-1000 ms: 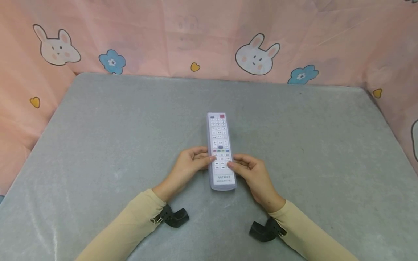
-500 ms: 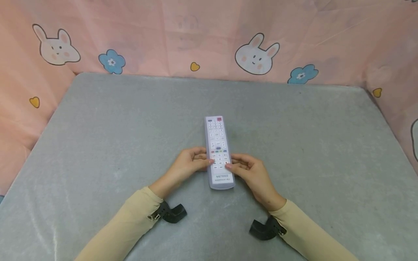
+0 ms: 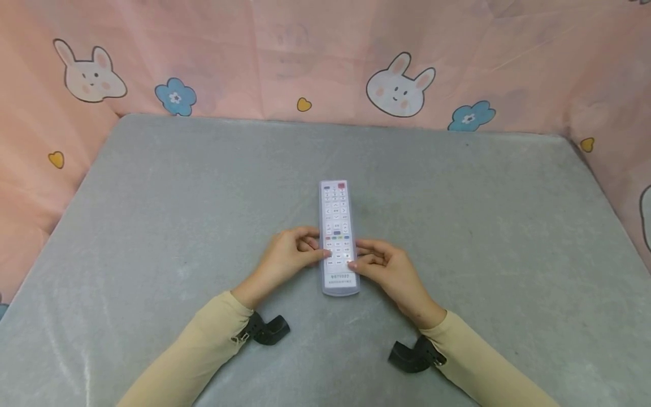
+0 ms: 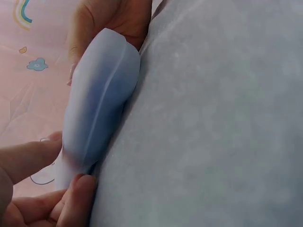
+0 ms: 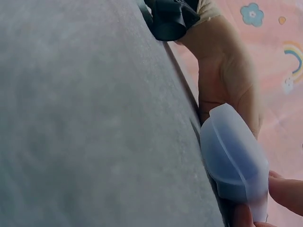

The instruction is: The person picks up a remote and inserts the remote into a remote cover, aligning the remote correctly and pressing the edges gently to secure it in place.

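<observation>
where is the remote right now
In the head view the remote lies lengthwise near the middle of the grey table, its near end pinched between the left hand and the right hand.

— What is carrying everything here?

— A wide table covered in grey, velvety cloth [image 3: 152,226] is filling the scene.

— And what is lying on it?

— A long white remote control in a translucent silicone sleeve [image 3: 337,226] is resting flat near the middle, its length running away from the person.
</observation>
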A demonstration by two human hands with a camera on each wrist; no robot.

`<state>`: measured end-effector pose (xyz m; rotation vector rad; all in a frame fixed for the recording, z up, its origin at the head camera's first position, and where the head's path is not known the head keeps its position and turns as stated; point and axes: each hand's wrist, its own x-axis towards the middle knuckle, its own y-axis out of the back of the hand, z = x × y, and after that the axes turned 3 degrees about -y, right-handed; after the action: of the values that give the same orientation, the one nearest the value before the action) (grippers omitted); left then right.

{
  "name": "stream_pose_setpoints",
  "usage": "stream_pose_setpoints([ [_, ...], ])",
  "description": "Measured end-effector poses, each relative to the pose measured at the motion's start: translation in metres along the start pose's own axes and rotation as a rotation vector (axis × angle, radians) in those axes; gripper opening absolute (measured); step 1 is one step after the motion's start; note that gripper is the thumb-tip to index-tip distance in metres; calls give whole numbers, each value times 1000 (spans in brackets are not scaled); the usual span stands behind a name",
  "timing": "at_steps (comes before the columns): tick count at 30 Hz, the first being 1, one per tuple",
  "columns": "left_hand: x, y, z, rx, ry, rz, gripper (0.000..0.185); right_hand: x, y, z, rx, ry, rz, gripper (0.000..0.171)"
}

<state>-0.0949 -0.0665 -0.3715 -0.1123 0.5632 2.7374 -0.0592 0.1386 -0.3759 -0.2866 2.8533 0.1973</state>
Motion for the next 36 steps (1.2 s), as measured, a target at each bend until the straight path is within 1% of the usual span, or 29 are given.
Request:
stream_pose_setpoints([
  [1,0,1,0,38,-18,5,40,0,0,0,-8,2,-4,44],
  [2,0,1,-1,54,-27,5,40,0,0,1,-14,3,-6,45],
  [4,0,1,-1,59,-39,-2,39,1,0,1,-27,2,-8,45],
  [11,0,1,-2,-8,-23,-13,41,1,1,1,-51,5,8,43],
  [14,0,0,-2,-16,-19,-17,42,2,1,1,-71,7,18,42],
  [18,0,0,-1,-2,-18,-23,43,2,2,1,-96,10,23,42],
  [22,1,-1,-1,-1,-14,-40,45,2,3,1,-98,10,33,42],
  [25,1,-2,-1,-26,-15,-49,47,1,3,1,-86,14,49,41],
  [30,1,-4,-2,-78,-21,-37,48,0,4,3,-62,28,62,39],
  [36,1,-4,-3,-86,-12,-19,48,2,4,1,-74,30,46,40],
])
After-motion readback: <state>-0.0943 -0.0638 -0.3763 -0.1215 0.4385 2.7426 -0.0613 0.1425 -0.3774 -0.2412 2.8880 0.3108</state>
